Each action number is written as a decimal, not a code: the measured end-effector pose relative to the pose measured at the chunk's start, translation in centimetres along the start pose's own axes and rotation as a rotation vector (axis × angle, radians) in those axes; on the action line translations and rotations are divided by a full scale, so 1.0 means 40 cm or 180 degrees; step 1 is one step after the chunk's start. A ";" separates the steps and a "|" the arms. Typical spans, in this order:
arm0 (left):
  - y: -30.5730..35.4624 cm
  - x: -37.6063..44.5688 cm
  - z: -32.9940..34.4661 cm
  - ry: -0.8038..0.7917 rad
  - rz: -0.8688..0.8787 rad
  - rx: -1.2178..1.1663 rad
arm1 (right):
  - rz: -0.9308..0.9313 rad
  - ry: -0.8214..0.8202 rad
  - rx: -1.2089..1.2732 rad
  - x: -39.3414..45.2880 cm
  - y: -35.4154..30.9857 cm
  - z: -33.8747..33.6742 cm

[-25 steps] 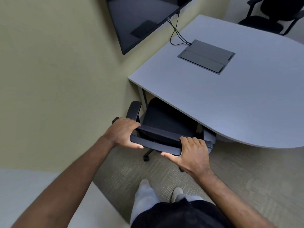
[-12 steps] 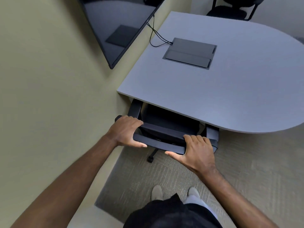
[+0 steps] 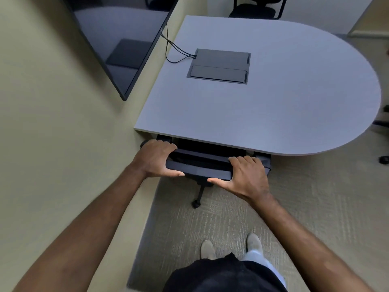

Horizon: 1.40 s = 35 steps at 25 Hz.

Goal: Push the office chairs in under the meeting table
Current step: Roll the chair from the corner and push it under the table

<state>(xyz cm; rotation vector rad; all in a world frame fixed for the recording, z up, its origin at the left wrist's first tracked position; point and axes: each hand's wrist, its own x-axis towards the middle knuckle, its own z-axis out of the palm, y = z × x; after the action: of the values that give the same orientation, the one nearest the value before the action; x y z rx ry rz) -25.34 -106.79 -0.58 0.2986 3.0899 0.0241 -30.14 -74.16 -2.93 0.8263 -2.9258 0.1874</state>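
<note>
A black office chair (image 3: 205, 165) stands at the near edge of the grey meeting table (image 3: 273, 102), its seat and armrests mostly hidden under the tabletop. Only the top of its backrest, one leg and a caster (image 3: 195, 204) show. My left hand (image 3: 156, 158) grips the left end of the backrest top, and my right hand (image 3: 246, 175) grips the right end, thumbs under the rim. A second black chair (image 3: 255, 9) stands at the table's far side.
A wall with a large dark screen (image 3: 117, 39) runs close along the left. A dark cable box lid (image 3: 219, 65) with black cables sits in the tabletop. Part of another chair's base (image 3: 382, 142) shows at the right edge. My feet stand on grey carpet behind the chair.
The chair has rolled further under the table with both hands on its backrest; the seat and armrests, visible a second ago, are now mostly covered by the tabletop. I have stepped closer.
</note>
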 end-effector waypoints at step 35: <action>-0.117 0.164 -0.019 -0.0211 -0.0113 -0.0039 | -0.0006 0.0206 0.0002 0.197 0.017 0.030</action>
<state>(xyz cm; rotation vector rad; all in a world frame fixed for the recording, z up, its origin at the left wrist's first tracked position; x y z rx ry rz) -32.69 -110.15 -0.15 0.2391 3.0272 0.0316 -37.24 -77.82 -3.18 0.8074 -2.8648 0.2109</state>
